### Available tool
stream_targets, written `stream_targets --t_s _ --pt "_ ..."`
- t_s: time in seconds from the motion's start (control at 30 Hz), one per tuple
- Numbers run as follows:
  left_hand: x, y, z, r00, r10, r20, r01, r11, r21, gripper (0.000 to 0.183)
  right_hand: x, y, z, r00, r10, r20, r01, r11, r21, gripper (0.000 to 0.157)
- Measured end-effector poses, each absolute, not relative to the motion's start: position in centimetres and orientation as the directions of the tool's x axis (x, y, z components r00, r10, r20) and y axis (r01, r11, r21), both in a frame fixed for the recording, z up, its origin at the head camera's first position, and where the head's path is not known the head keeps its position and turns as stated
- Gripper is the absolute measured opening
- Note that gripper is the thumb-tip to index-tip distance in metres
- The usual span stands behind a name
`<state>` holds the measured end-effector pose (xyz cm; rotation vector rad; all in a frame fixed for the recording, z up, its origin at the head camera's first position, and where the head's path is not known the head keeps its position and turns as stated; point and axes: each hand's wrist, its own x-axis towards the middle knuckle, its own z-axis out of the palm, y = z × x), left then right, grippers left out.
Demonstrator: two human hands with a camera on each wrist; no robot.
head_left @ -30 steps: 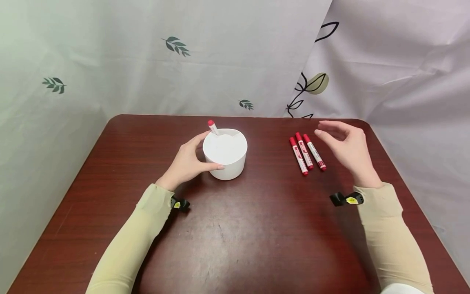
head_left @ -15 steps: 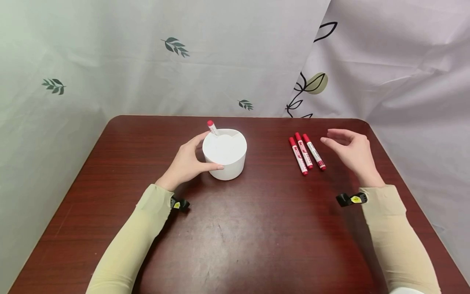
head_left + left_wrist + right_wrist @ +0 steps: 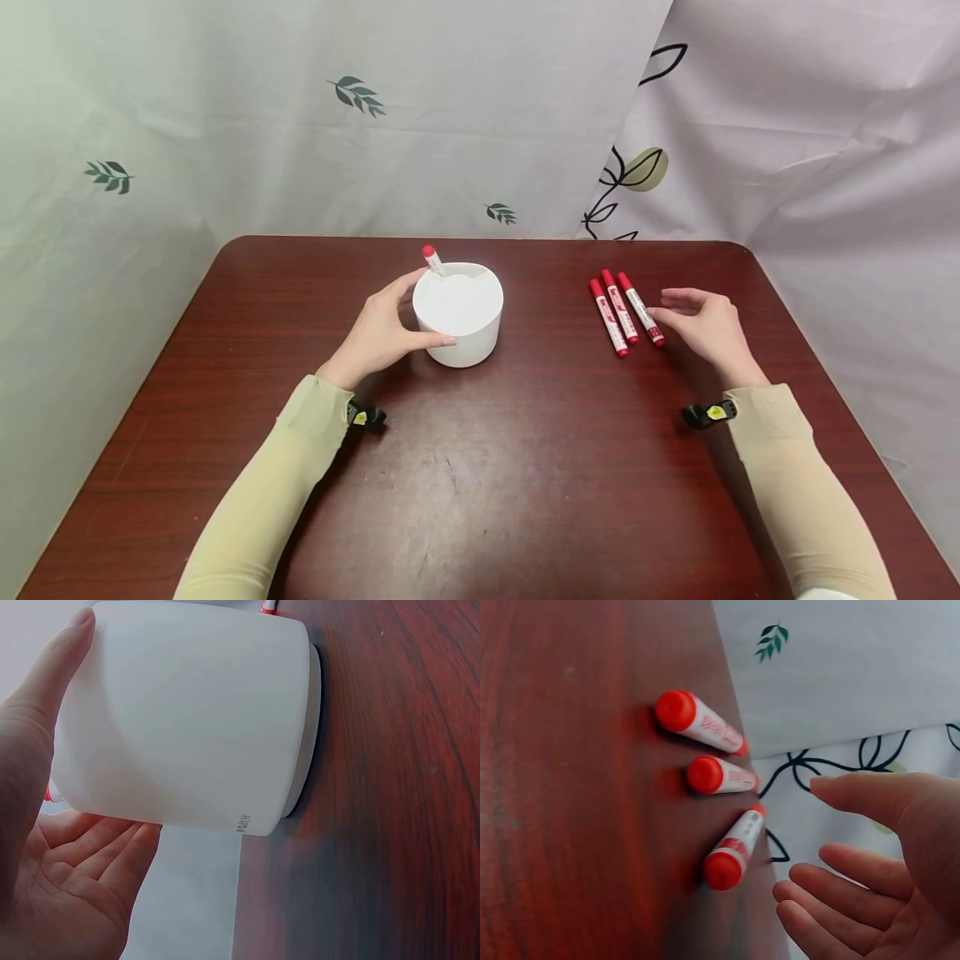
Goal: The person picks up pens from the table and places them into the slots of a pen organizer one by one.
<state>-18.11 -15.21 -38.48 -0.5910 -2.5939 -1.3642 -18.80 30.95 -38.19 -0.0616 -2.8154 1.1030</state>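
With thumb and fingers of left hand [image 3: 380, 323], gripping white tub [image 3: 465, 329] bearing tiny, unreadable print [image 3: 244, 823], one marker [image 3: 433, 261] inside; beside three markers [image 3: 620, 307] with blurred red lettering on table [image 3: 525, 467], holding right hand [image 3: 705, 327], thumb and fingers parted

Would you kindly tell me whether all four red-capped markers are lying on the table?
No, one marker sticks up out of the white container, while the other three markers lie on the table.
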Motion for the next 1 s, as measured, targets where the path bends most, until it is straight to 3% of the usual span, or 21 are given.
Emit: stream_targets --t_s 1.0 --pt "-18.0 -15.2 -38.2 -0.912 0.284 0.296 0.405 0.508 0.76 0.095 -18.4 31.0 -40.3 -1.0 0.016 0.016 0.002 0.766 -0.642 0.037"
